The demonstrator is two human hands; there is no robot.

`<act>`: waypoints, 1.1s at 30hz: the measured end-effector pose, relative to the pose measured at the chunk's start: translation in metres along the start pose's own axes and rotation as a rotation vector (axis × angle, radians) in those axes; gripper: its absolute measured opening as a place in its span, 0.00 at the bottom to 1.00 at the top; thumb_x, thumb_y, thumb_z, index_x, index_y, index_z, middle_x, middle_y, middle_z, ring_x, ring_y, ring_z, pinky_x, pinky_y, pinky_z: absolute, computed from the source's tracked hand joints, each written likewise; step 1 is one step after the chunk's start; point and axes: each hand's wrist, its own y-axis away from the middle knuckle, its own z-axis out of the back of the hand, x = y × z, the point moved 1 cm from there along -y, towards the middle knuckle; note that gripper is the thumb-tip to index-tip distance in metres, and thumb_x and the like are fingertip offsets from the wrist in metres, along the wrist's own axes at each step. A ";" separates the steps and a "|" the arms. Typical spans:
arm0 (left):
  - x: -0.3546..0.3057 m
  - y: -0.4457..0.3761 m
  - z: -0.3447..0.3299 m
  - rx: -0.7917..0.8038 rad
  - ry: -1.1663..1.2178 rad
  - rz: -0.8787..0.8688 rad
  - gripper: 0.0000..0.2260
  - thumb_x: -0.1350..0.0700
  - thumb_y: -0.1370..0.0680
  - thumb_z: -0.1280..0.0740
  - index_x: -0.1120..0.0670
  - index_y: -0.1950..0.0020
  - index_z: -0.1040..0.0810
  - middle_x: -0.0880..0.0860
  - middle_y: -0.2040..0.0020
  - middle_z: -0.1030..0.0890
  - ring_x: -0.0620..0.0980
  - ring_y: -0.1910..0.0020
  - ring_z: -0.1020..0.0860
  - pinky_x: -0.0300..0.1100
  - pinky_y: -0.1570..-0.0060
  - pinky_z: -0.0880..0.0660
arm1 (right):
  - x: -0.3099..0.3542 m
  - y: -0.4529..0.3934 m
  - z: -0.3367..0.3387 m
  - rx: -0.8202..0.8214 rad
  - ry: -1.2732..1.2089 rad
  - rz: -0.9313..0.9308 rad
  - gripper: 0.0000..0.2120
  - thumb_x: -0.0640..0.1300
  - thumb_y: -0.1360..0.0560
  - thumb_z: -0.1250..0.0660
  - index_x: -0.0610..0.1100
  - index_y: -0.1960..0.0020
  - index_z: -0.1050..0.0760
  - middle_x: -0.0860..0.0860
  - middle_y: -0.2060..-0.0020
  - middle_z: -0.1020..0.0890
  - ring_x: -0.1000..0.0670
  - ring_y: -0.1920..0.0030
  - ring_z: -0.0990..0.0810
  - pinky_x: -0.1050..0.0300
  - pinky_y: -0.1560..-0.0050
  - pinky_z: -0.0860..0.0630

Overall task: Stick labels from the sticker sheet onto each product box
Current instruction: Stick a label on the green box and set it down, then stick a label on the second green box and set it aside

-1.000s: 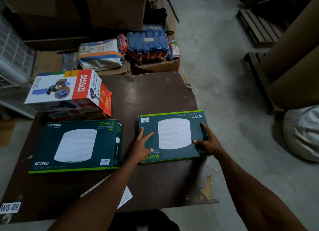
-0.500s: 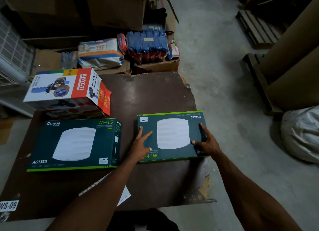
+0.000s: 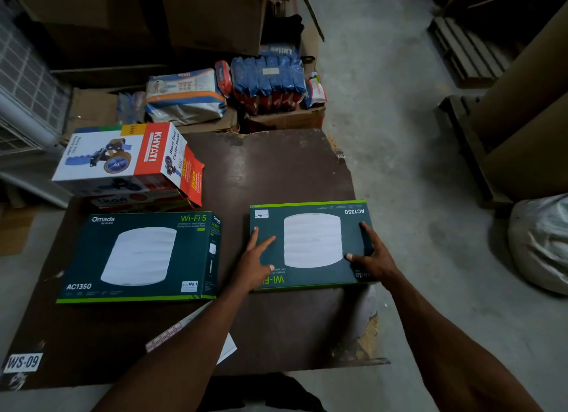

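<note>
I rest both hands, left hand and right hand, flat with fingers spread, holding nothing, on the right box lying on the counter; better to steady it squarely before taking the sticker sheet.

glossy cardboard box, worn wooden tabletop

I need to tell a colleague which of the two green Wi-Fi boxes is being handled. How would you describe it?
On the dark brown board lie two flat green boxes side by side. Take the right box, near the board's right edge, with the left hand and right hand resting flat on it. Unlike the left box, its print reads upside down.
</note>
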 end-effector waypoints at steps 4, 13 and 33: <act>-0.001 0.001 0.000 0.007 0.004 -0.001 0.37 0.70 0.28 0.28 0.47 0.23 0.30 0.45 0.17 0.55 0.42 0.24 0.41 0.45 0.35 0.24 | 0.001 -0.003 0.000 0.011 0.021 -0.001 0.51 0.50 0.39 0.16 0.64 0.23 0.38 0.51 0.28 0.29 0.43 0.32 0.25 0.40 0.32 0.25; -0.003 0.006 0.001 0.052 -0.042 -0.003 0.36 0.68 0.25 0.30 0.45 0.21 0.34 0.44 0.18 0.58 0.40 0.25 0.42 0.40 0.33 0.27 | 0.000 -0.006 -0.003 -0.011 0.123 -0.007 0.52 0.53 0.39 0.17 0.65 0.22 0.41 0.48 0.26 0.31 0.41 0.29 0.27 0.38 0.31 0.26; 0.028 0.100 0.059 -0.284 0.046 0.100 0.29 0.55 0.22 0.28 0.45 0.22 0.33 0.54 0.18 0.42 0.51 0.20 0.42 0.35 0.29 0.46 | 0.106 0.098 -0.187 0.064 0.335 0.317 0.32 0.36 0.27 0.31 0.48 0.24 0.30 0.40 0.25 0.34 0.38 0.26 0.33 0.53 0.26 0.36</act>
